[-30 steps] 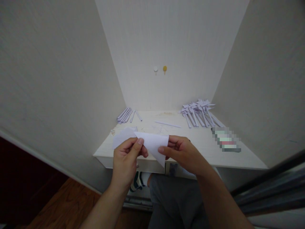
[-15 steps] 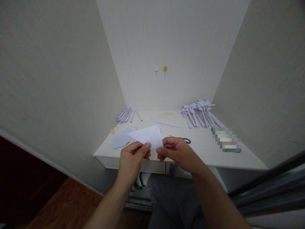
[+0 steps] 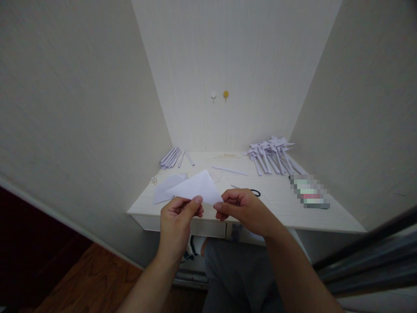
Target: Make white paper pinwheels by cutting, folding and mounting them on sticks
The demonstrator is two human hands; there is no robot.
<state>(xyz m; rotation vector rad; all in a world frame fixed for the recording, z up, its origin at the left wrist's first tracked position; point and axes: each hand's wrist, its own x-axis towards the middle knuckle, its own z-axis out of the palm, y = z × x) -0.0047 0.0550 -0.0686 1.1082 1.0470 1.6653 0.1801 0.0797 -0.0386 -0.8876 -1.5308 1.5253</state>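
A white sheet of paper [image 3: 199,187], folded into a triangle, is held up between both hands above the front of the desk. My left hand [image 3: 180,213] pinches its lower edge between thumb and fingers. At its right corner, my right hand [image 3: 239,206] grips it the same way. Beyond the right hand lie scissors [image 3: 256,192] with a black handle, partly hidden by that hand. More white paper [image 3: 166,188] lies flat behind the left hand. A thin white paper stick [image 3: 230,170] rests farther back.
Rolled paper sticks [image 3: 171,157] are stacked at the back left of the white desk [image 3: 312,219]. Several paper pinwheels [image 3: 272,154] are piled at the back right. A blurred-out phone-like object [image 3: 309,191] lies in front of them. Two hooks [image 3: 226,94] are on the wall.
The folded paper has turned, its peak shifting left and its left tip dropping lower. My left hand has moved slightly left. My right hand has hardly moved.
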